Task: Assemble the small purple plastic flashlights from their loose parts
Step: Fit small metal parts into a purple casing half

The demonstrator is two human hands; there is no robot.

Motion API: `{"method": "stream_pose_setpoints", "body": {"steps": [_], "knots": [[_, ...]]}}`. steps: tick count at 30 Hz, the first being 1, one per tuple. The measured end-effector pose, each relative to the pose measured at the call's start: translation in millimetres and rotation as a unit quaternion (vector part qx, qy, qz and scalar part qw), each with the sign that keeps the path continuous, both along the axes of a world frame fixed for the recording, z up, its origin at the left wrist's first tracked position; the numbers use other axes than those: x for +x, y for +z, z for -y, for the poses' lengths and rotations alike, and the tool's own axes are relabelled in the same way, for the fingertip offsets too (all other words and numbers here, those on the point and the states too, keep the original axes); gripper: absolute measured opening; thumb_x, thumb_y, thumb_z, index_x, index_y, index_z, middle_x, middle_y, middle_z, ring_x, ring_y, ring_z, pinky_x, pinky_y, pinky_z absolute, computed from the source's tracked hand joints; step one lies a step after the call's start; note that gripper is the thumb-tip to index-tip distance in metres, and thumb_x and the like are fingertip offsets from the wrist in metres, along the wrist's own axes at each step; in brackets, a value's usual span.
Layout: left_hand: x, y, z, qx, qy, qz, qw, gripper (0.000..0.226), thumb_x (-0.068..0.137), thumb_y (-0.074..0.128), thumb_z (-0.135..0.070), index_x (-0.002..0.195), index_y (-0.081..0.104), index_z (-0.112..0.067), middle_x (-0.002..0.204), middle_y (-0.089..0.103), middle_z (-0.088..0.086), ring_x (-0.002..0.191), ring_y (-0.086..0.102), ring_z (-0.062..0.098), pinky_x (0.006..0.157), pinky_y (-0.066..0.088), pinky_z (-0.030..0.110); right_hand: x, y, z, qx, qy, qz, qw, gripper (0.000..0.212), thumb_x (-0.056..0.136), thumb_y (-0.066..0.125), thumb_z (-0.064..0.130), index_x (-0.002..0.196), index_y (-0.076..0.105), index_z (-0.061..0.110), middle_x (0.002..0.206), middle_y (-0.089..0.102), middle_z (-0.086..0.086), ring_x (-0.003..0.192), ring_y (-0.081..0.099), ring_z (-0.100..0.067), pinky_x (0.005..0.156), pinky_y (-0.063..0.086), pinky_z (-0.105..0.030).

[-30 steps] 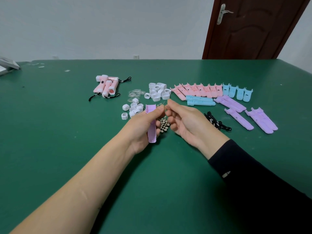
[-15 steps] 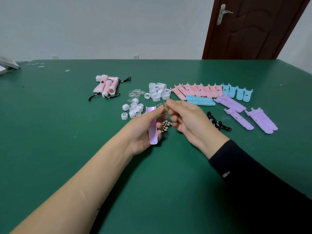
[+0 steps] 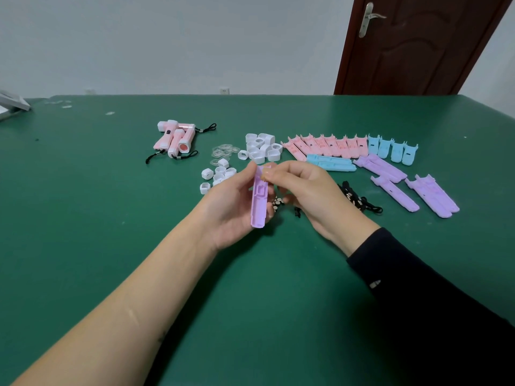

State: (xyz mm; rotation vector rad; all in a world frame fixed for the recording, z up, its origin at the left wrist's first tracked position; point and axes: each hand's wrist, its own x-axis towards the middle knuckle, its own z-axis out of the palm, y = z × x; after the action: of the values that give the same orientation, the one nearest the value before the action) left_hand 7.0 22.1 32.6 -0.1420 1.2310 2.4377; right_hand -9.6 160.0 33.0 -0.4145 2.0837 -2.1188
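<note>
A green table (image 3: 83, 218) fills most of the view, its near edge cut off below. Behind it is a pale wall and a dark brown door (image 3: 418, 45), cropped at the top and right. A white object (image 3: 11, 104) at the far left edge is too cut off to identify.

The bare left forearm and the black-sleeved right forearm reach in from below. The left hand (image 3: 234, 210) is held above the table's middle, with its fingers curled round a purple half-shell (image 3: 259, 199). The shell stands nearly upright with its ribbed inside facing the camera. The right hand (image 3: 309, 190) has its fingers curled, and its thumb and forefinger pinch the shell's top end. Whether a tiny part sits between those fingertips cannot be made out.

More loose purple shells (image 3: 429, 193) lie well to the right, with a row of pink shells (image 3: 326, 144) and blue shells (image 3: 393, 147) beyond them. Finished pink flashlights (image 3: 175, 137) with black straps lie far left. White caps (image 3: 260, 147) are heaped just behind the hands. Smaller white rings (image 3: 218, 175) are partly hidden by the left hand. The black lanyards (image 3: 359, 200) are half covered by the right wrist. Clear lens discs (image 3: 224, 151) are faint against the green. Small round cells (image 3: 277, 203) peek out between the two hands, most of them hidden.
</note>
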Motion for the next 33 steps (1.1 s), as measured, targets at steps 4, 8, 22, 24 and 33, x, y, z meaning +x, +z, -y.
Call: {"method": "stream_pose_setpoints", "body": {"steps": [4, 8, 22, 24, 33], "knots": [[-2.6, 0.1, 1.3, 0.006, 0.016, -0.008, 1.000, 0.032, 0.100, 0.043, -0.038, 0.113, 0.063, -0.016, 0.083, 0.055, 0.002, 0.069, 0.046, 0.014, 0.058, 0.042, 0.024, -3.0, -1.1, -2.0, -0.027, -0.021, 0.027, 0.999, 0.012, 0.088, 0.067, 0.020, 0.076, 0.070, 0.021, 0.070, 0.065, 0.005, 0.067, 0.056, -0.006, 0.064, 0.045, -0.021], [-3.5, -0.9, 1.9, 0.020, 0.027, -0.020, 0.999, 0.030, 0.098, 0.048, -0.037, 0.118, 0.065, -0.023, 0.086, 0.062, -0.002, 0.068, 0.052, 0.011, 0.062, 0.038, 0.024, -2.4, -0.7, -2.9, -0.079, -0.012, 0.038, 0.996, 0.017, 0.090, 0.063, 0.018, 0.076, 0.071, 0.021, 0.075, 0.068, 0.005, 0.067, 0.058, -0.006, 0.068, 0.048, -0.022], [-3.5, -2.4, 7.9, 0.051, -0.031, -0.003, 0.998, 0.029, 0.095, 0.050, -0.025, 0.121, 0.063, -0.022, 0.091, 0.060, -0.002, 0.072, 0.055, 0.012, 0.060, 0.042, 0.023, -2.3, 0.4, -0.9, -0.093, -0.027, 0.048, 0.994, 0.009, 0.089, 0.065, 0.016, 0.081, 0.068, 0.012, 0.069, 0.064, 0.004, 0.062, 0.056, -0.008, 0.073, 0.050, -0.027], [-3.8, -2.5, 7.3, 0.050, -0.032, 0.000, 0.998, 0.028, 0.095, 0.050, -0.024, 0.120, 0.062, -0.020, 0.091, 0.059, -0.001, 0.073, 0.052, 0.012, 0.061, 0.041, 0.024, -2.5, 1.4, -1.9, -0.079, -0.026, 0.049, 0.995, 0.009, 0.086, 0.067, 0.019, 0.080, 0.068, 0.012, 0.069, 0.064, 0.004, 0.063, 0.057, -0.008, 0.075, 0.049, -0.028], [-3.7, 0.4, 1.9, 0.094, 0.004, 0.062, 0.994, 0.024, 0.080, 0.065, -0.023, 0.103, 0.072, -0.019, 0.084, 0.065, 0.000, 0.071, 0.053, 0.010, 0.056, 0.050, 0.021, -4.1, 3.2, -6.2, -0.018, -0.020, 0.037, 0.999, 0.019, 0.087, 0.067, 0.024, 0.068, 0.069, 0.024, 0.070, 0.067, 0.009, 0.067, 0.060, -0.006, 0.071, 0.048, -0.024]]}}
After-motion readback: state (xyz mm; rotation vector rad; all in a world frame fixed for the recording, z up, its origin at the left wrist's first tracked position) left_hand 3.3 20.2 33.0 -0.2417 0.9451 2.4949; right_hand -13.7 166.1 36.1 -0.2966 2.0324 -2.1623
